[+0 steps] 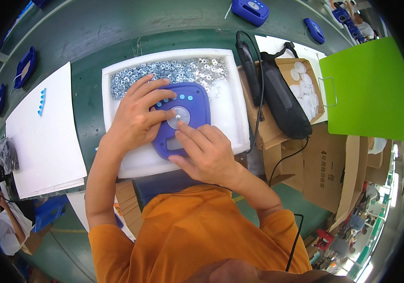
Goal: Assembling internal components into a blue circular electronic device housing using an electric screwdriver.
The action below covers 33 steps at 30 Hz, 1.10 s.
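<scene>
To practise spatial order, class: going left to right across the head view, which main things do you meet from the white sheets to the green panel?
White sheets, left hand, right hand, slim black device, black mesh pouch, green panel.

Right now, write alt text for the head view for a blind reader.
A person's left hand and right hand touch a blue case, fingertips at the clear disc on its face. The case is over a white foam tray of small metal rings; a cardboard box of white discs stands to the right, white sheets lie left.
</scene>
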Motion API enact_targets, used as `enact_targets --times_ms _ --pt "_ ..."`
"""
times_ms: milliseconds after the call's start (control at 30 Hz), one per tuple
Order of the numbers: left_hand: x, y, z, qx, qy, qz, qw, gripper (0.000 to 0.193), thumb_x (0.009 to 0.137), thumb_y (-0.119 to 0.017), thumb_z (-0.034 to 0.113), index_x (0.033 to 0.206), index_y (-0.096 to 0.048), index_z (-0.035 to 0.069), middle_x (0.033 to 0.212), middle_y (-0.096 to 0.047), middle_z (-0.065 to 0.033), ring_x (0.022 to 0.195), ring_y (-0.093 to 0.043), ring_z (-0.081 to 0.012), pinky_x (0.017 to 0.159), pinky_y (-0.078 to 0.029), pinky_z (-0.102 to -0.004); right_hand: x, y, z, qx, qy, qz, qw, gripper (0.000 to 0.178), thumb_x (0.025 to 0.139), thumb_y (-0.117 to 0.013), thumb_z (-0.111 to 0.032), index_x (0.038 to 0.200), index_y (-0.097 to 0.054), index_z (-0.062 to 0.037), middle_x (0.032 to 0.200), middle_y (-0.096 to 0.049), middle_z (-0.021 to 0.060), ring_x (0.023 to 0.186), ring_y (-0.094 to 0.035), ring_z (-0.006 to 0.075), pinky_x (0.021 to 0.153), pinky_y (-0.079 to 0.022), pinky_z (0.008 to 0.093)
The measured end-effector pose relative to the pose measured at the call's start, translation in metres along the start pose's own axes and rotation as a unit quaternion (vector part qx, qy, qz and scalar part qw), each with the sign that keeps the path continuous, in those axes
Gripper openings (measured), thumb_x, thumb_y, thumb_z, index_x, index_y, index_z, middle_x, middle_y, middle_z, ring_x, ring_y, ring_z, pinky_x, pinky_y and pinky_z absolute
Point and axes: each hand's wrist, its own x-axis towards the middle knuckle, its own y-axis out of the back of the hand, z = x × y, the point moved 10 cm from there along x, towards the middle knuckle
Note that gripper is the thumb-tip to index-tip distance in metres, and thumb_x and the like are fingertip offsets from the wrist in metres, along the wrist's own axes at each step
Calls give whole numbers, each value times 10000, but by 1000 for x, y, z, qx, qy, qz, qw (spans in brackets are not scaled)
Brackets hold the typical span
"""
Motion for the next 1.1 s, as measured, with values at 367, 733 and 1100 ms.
enact_targets --times_ms 367,733,1100 --pt "0 -4 -2 -24 6 -10 1000 294 789 -770 -56 1003 -904 94 1336 -825 -106 1453 -689 -371 1316 -464 -628 -2 -1 3 7 -1 29 1000 482 868 -945 -288 1212 -802 17 1346 -803 184 861 -694 284 746 -561 404" --pt "-2 -7 -4 -29 14 -6 999 308 828 -756 -66 1041 -915 91 1362 -821 -111 1461 -684 -374 1303 -495 -597 -2 -3 0 0 -17 32 999 427 914 -899 -264 1208 -812 33 1327 -811 186 935 -707 274 760 -545 400" --pt "-3 -5 -3 -14 6 7 1000 263 790 -783 -56 984 -892 84 1333 -821 -97 1421 -708 -352 1255 -542 -546 -7 1 5 -12 -6 52 999 400 841 -914 -116 1201 -807 24 1326 -823 173 857 -719 278 740 -559 401"
